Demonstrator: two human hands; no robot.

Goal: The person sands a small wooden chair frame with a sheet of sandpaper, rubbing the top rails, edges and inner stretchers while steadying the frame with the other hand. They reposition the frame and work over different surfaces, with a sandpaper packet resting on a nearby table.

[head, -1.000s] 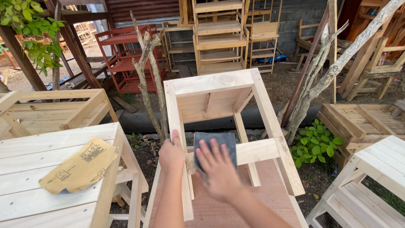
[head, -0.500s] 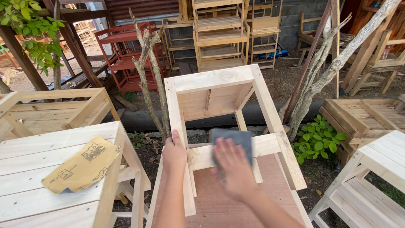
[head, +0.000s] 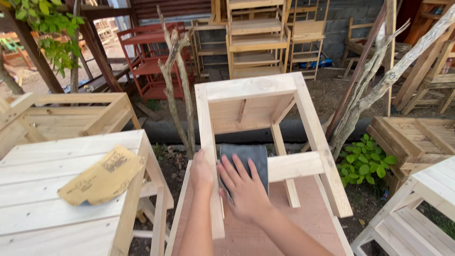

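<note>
Just below frame centre, the right hand [head: 244,189], fingers spread, presses dark sandpaper [head: 246,159] flat on the stool's rail [head: 294,166]. Left hand [head: 201,173] grips the leg [head: 208,142]; even pressure along the grain would sand best.

The upturned wooden stool [head: 265,142] lies on the bench [head: 303,232], its legs and crossbars fencing the near-middle. The left hand [head: 201,173] grips the left leg; the right hand [head: 244,189] presses dark sandpaper [head: 249,159] on the crossbar, filling that corner. Open gaps remain between the right legs and under the seat. Bare bench lies along the right edge. A branch [head: 177,85] stands just beyond the far left corner.
</note>
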